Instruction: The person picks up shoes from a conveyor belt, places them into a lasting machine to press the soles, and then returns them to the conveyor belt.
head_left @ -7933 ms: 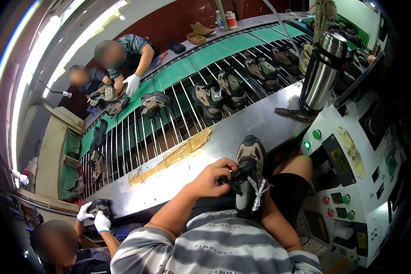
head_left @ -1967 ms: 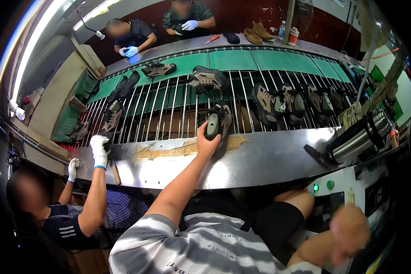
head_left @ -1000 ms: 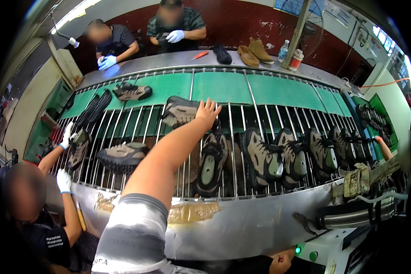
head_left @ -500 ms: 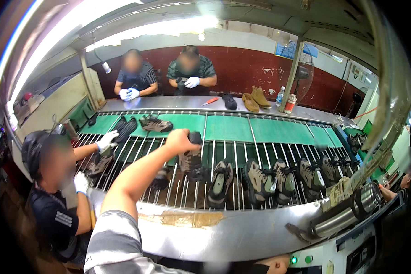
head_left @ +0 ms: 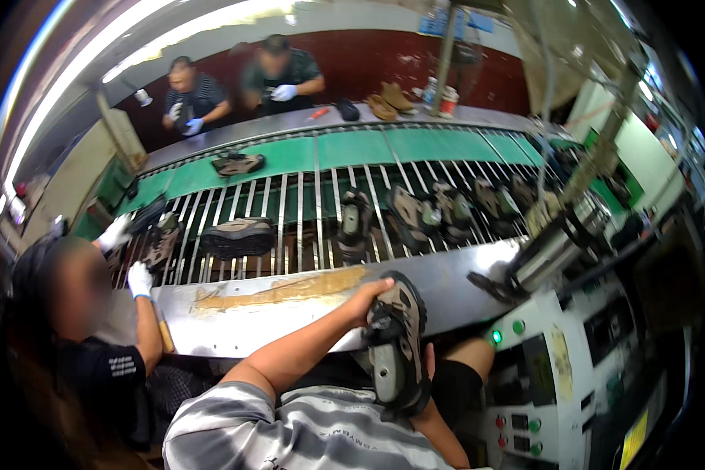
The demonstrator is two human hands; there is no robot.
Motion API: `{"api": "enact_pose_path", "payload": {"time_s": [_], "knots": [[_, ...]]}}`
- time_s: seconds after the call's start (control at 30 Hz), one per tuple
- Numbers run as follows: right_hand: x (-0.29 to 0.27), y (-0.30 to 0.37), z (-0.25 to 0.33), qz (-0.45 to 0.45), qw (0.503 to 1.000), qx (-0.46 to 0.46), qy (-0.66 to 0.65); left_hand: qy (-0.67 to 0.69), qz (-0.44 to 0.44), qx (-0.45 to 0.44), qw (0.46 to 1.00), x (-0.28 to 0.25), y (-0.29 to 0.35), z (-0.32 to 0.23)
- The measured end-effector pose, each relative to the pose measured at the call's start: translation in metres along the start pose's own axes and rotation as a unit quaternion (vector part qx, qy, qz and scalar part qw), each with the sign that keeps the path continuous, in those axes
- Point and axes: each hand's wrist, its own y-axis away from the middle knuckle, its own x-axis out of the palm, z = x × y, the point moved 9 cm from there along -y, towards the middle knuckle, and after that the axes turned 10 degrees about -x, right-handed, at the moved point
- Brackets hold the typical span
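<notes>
A brown and black hiking shoe [head_left: 403,313] is held up in front of my body, toe upward and opening toward me, with a grey-green insole showing. My left hand [head_left: 370,299] is closed round its toe end from the left side. My right hand [head_left: 429,364] is by the shoe's right edge near the heel; most of it is behind the shoe, so its grip cannot be made out. Beyond the metal ledge [head_left: 290,309], a rack of metal rods [head_left: 294,204] carries several similar shoes, one lying sideways [head_left: 237,237] nearest my left arm.
At my left a co-worker's gloved hand [head_left: 139,280] is at the ledge. Two people sit across the green belt [head_left: 352,149]. A steel flask [head_left: 560,247] leans at the right, above a control panel [head_left: 525,392] with buttons. Boots [head_left: 392,100] and bottles stand on the far counter.
My left hand has carried the shoe from above the rack back toward my body, turning it toe up. My right hand has come into view beside it. The view has shifted too.
</notes>
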Motion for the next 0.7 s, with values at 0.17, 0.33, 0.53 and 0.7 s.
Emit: {"api": "enact_pose_path", "payload": {"time_s": [0.17, 0.33, 0.53, 0.7], "knots": [[-0.081, 0.099, 0.040, -0.059, 0.997, -0.044, -0.020, -0.026, 0.159, -0.094, 0.982, 0.085, -0.045, 0.113], [-0.120, 0.164, 0.159, 0.025, 0.936, -0.335, 0.107, -0.126, 0.168, -0.091, 0.973, 0.140, -0.083, 0.137], [-0.011, 0.237, 0.357, -0.054, 0.757, -0.577, 0.302, -0.240, -0.020, 0.140, 0.960, 0.045, -0.126, 0.099], [0.043, 0.317, 0.559, -0.363, 0.472, -0.626, 0.503, -0.286, -0.163, 0.212, 0.920, -0.052, -0.104, 0.087]]}}
